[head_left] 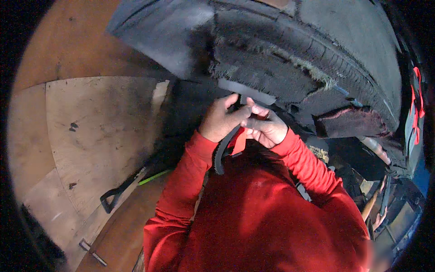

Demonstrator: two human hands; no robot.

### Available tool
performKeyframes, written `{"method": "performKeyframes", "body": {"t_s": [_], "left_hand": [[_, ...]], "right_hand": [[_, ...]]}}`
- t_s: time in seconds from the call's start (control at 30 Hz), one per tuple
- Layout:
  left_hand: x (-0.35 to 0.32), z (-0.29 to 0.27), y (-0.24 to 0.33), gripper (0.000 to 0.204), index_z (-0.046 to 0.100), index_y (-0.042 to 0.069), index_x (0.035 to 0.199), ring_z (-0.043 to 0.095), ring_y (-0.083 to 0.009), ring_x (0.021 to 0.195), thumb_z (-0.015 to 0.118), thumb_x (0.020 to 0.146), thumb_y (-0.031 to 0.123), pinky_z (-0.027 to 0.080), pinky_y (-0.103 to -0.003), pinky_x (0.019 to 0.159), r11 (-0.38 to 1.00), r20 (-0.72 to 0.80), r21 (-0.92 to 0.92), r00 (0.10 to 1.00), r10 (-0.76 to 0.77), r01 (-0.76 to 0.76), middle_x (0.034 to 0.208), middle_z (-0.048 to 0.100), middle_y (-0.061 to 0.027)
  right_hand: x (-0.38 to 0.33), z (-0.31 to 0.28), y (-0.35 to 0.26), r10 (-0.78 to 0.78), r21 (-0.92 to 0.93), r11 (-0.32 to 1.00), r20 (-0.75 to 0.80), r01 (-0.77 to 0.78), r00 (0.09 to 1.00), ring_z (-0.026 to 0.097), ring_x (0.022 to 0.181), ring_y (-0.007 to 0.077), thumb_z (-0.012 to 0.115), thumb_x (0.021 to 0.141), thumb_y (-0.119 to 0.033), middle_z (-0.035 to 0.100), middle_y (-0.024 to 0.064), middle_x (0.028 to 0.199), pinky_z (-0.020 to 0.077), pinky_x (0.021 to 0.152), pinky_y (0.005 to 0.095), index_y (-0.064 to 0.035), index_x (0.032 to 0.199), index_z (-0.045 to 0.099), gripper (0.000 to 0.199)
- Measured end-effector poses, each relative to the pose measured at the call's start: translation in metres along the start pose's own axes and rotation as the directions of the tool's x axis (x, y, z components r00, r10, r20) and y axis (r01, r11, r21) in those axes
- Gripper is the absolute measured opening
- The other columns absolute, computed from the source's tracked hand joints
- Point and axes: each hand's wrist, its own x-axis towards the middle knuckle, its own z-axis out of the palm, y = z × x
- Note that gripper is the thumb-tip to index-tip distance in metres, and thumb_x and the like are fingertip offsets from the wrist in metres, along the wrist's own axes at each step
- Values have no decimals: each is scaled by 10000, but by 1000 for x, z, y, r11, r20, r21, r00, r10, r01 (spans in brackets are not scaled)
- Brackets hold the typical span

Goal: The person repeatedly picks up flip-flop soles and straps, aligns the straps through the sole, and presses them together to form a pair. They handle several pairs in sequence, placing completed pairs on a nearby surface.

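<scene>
Close together in front of my chest, both hands are closed with the fingertips meeting. My left hand (pixel 223 119) grips a dark, narrow, flexible strip (pixel 221 152), which curves down below it against my red top. My right hand (pixel 268 128) pinches beside the left fingertips, and what lies between its fingers is too small to make out. A flat red piece (pixel 239 142) shows just under the hands. Right above the fingers is a pale grey band (pixel 247 92) along the lower edge of a dark, frayed fabric panel (pixel 267 63).
A large curved grey panel (pixel 349 31) arches overhead at the right. Pale wooden boards (pixel 104 136) stand at the left, near a black D-shaped handle (pixel 110 199) and a thin green rod (pixel 154 177). Another person's arm (pixel 374 204) shows at the far right.
</scene>
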Motion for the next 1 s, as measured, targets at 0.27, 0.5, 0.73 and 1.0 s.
{"method": "performKeyframes", "body": {"t_s": [0.27, 0.5, 0.73, 1.0], "left_hand": [[-45, 28, -41, 433, 586, -32, 1261, 571, -101, 992, 649, 838, 31, 482, -260, 839, 790, -100, -609, 995, 2, -63, 1159, 622, -30], [-45, 30, -14, 506, 560, -37, 1313, 627, -142, 1029, 744, 861, 94, 505, -274, 921, 931, -314, -308, 945, 95, -196, 1183, 650, -101], [-30, 22, 12, 396, 649, -23, 1185, 706, -162, 870, 714, 896, 239, 551, -309, 744, 902, -397, 407, 861, 318, -145, 987, 730, -176], [-25, 27, 27, 385, 699, -12, 1056, 724, -270, 699, 738, 851, 312, 540, -350, 633, 850, -473, 527, 835, 280, 14, 827, 706, -212]], "right_hand": [[-33, 21, 15, -446, -956, -286, 77, -60, 892, 676, 885, 352, 776, 743, -132, 671, 225, 981, 509, 893, 360, -142, 1258, 620, 539], [-9, -7, 31, -496, -684, -725, 602, 84, 626, 512, 1149, 556, 671, 706, -82, 550, 258, 958, 319, 1049, 668, -189, 1160, 650, 467], [13, -13, 46, -611, -916, -181, 390, 357, 689, 570, 1183, 374, 724, 770, -104, 628, 182, 1139, 281, 1133, 552, -94, 1036, 687, 268], [1, 6, 51, -545, -899, 188, 239, 395, 804, 658, 998, 151, 714, 785, -24, 716, 79, 1056, 497, 889, 290, -22, 1038, 711, 252]]}}
